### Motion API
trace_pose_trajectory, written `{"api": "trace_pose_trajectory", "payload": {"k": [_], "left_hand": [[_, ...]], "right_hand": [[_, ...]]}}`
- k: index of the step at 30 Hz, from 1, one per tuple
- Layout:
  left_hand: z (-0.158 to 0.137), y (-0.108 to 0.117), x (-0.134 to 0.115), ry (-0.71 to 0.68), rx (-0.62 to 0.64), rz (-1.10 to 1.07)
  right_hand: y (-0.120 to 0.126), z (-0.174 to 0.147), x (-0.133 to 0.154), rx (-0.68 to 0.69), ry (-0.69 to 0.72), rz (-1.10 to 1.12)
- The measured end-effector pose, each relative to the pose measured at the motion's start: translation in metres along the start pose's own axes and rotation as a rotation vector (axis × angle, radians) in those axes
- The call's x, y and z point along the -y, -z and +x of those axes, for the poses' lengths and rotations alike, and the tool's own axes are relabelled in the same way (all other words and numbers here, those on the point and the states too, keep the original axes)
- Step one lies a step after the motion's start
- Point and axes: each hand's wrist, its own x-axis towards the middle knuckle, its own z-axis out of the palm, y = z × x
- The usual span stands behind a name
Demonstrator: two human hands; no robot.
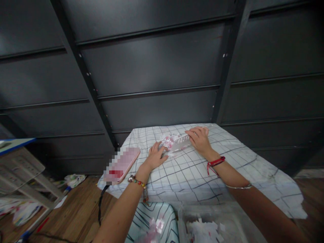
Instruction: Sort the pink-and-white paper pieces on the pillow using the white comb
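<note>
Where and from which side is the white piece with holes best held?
I would probably pinch the white piece with holes by its raised right end, coming from the right, where the right hand holds it now. It looks thin and stands tilted, so this edge seems reachable, while its lower left end is close to the small pink-and-white pieces.

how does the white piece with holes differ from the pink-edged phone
The white piece is held tilted in the right hand, while the pink-edged phone lies flat, with neither hand on it.
The white piece has a row of openings; the phone's pink rim looks unbroken.
Both are on or just above the checked cloth.
</note>
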Motion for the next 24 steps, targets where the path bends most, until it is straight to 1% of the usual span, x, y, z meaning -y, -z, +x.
{"api": "trace_pose_trajectory", "payload": {"k": [2, 4, 7, 10, 16, 24], "left_hand": [[0.000, 0.000, 0.000, 0.000, 0.001, 0.004], [0.000, 0.000, -0.001, 0.000, 0.000, 0.008], [-0.001, 0.000, 0.000, -0.001, 0.003, 0.007], [-0.001, 0.000, 0.001, -0.014, 0.006, 0.007], [-0.001, 0.000, 0.000, -0.013, 0.012, 0.010], [0.001, 0.000, 0.001, -0.008, 0.013, 0.034]], "right_hand": [[0.001, 0.001, 0.000, 0.002, 0.021, 0.009], [0.002, 0.001, -0.002, -0.008, 0.014, 0.016], [0.001, 0.000, -0.005, -0.024, -0.040, 0.019], [0.000, -0.001, -0.006, -0.012, -0.085, 0.010], [0.000, -0.001, -0.008, 0.052, -0.064, 0.008], [0.002, -0.002, -0.011, 0.051, -0.086, -0.015]]}}
